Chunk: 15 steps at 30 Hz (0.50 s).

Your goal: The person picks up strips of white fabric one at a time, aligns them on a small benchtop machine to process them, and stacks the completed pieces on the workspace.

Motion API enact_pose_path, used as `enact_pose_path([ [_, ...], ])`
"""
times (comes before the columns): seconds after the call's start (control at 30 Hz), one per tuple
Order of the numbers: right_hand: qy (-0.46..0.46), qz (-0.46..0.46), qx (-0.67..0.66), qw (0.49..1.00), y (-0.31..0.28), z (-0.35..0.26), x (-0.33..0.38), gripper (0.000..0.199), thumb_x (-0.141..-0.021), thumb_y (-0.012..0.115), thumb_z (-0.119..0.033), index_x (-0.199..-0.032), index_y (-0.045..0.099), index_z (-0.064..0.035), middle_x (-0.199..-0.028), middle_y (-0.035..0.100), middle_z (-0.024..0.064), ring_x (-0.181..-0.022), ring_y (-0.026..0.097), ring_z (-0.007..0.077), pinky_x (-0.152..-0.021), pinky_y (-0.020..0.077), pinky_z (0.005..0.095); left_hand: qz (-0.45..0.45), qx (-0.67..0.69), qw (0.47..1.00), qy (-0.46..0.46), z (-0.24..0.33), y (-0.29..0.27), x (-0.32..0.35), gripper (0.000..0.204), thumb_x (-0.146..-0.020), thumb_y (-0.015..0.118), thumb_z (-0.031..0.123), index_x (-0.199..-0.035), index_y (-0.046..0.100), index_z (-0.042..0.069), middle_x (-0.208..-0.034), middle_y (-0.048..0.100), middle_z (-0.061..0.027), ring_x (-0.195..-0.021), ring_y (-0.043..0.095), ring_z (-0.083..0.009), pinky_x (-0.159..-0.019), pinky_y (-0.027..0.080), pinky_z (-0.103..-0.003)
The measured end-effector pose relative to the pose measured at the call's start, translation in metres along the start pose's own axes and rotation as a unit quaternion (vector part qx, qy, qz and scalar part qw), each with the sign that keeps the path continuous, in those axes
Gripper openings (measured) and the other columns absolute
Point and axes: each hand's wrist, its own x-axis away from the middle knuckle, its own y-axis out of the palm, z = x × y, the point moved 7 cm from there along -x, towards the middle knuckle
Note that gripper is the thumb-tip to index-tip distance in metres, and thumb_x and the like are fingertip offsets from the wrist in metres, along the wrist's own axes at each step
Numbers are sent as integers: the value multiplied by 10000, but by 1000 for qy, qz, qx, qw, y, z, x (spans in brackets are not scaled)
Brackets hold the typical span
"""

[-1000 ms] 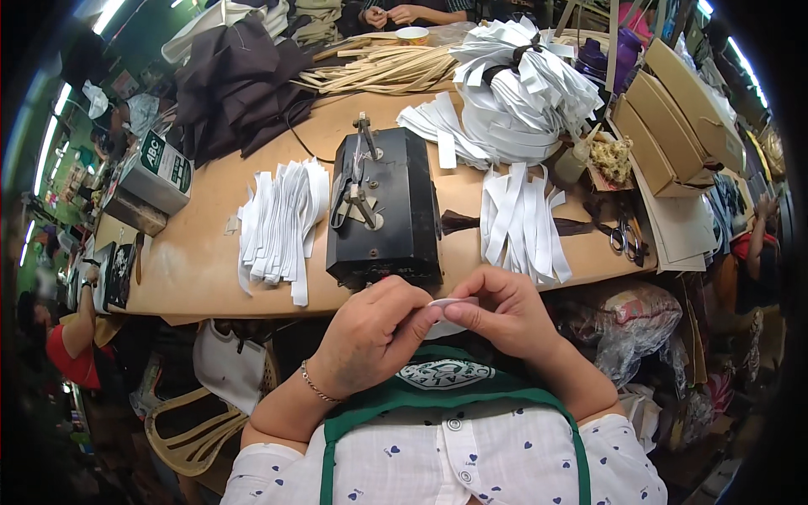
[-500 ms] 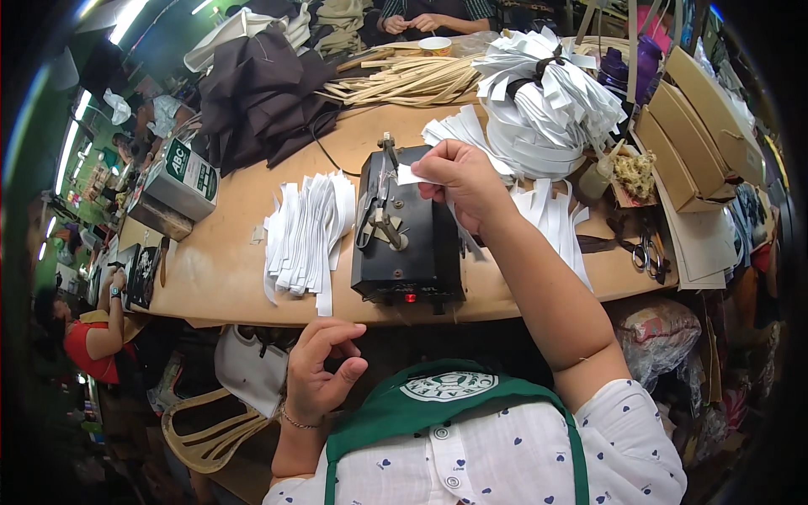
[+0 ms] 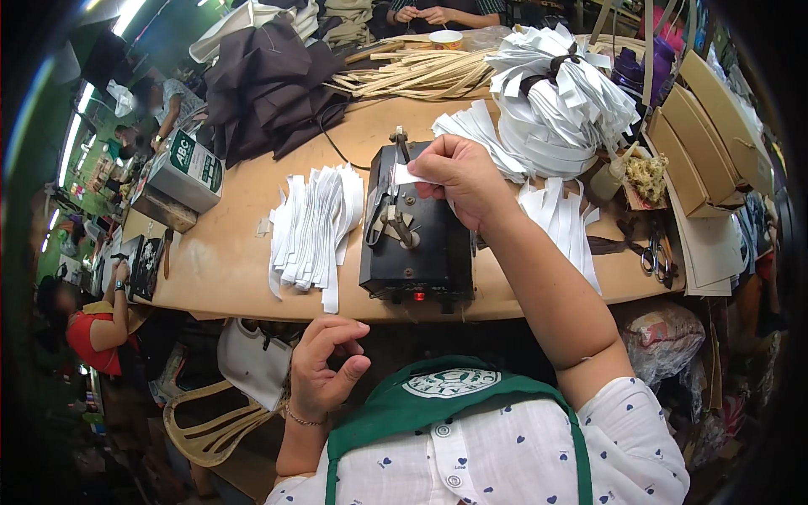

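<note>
Over the black machine (image 3: pixel 414 244) at the middle of the desk (image 3: pixel 227 261), my right hand (image 3: pixel 459 178) is stretched out, its fingers pinching a small white strip (image 3: pixel 406 174) by one end. I see that strip held just above the machine's upright metal parts, near its far edge; whether it touches them I cannot tell. My left hand (image 3: pixel 324 366) hangs below the near edge of the desk, close to my green apron (image 3: pixel 446 396), with fingers loosely curled, thumb and forefinger near each other and nothing between them.

Left of the machine lies a fanned pile of white strips (image 3: pixel 311 231), just beside it on the bare wood. Right of the machine, partly behind my forearm, lies a second spread of white strips (image 3: pixel 560 223). Farther off on the right sits a big bundle of white bands (image 3: pixel 560 97) tied with a dark strap. Dark brown fabric (image 3: pixel 269 84) is heaped at the far left, with a sheaf of pale tan straps (image 3: pixel 421 71) beside it. Scissors (image 3: pixel 656 252) rest near the right end of the desk, and flat cardboard pieces (image 3: pixel 707 143) lean beyond them. At the far side, another person's hands (image 3: pixel 425 14) are joined.
</note>
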Motion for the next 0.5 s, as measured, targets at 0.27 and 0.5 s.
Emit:
enact_pose_path([
  [0.27,-45,15,-44,998,-11,-12,16,137,-668,611,-46,-709,486,-6,-650,531,67,-525,520,115,-497,428,214,-201,295,927,-116,-4,55,-1,501,-788,466,432,-1011,511,-15,-895,504,-82,-705,504,-108,-651,410,-211],
  [0.5,39,-127,-171,976,-16,-17,102,111,-687,592,-17,-717,487,-34,-663,545,50,-563,537,111,-501,432,213,-330,679,546,-365,14,176,-10,569,-802,353,513,-1089,454,32,-914,526,-39,-683,503,-104,-637,402,-215],
])
